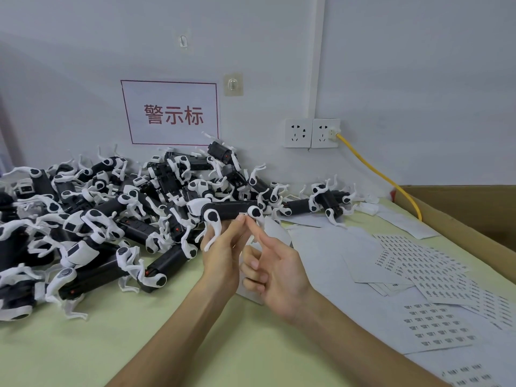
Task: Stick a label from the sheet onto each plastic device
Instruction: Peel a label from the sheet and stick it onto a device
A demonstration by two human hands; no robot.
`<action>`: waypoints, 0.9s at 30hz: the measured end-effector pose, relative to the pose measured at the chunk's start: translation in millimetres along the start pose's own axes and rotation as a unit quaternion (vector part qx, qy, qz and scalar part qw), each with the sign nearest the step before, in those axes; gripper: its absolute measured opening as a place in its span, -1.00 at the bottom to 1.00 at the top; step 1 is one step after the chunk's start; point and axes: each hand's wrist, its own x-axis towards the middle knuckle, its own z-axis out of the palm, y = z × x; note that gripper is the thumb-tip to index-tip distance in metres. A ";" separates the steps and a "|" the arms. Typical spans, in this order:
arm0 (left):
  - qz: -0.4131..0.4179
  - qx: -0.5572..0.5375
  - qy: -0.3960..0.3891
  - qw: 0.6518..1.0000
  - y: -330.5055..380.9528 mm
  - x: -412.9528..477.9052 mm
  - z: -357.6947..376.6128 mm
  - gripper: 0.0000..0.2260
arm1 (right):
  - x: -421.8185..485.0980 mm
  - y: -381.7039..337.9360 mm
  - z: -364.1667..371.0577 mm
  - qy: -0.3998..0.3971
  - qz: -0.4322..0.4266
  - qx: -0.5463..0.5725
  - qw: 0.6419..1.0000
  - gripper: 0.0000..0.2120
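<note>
Left hand [220,255] holds device [229,210]; right hand [275,270] presses label [243,214].

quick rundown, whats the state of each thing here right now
black and white plastic device in hand: lifted, level
left hand: gripping the device from below
right hand: open, index finger at the device's underside
pile of black and white devices: heaped loose on the green table
white label sheets: flat, overlapping
yellow cable: plugged into the right wall socket

wall sign [170,113] reading "警示标"
</note>
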 end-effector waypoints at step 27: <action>-0.002 0.008 0.026 1.000 -5.7 9.4 -4.7 -0.30 | -0.3 -0.5 2.0 0.011 -0.003 -0.011 1.000 -0.70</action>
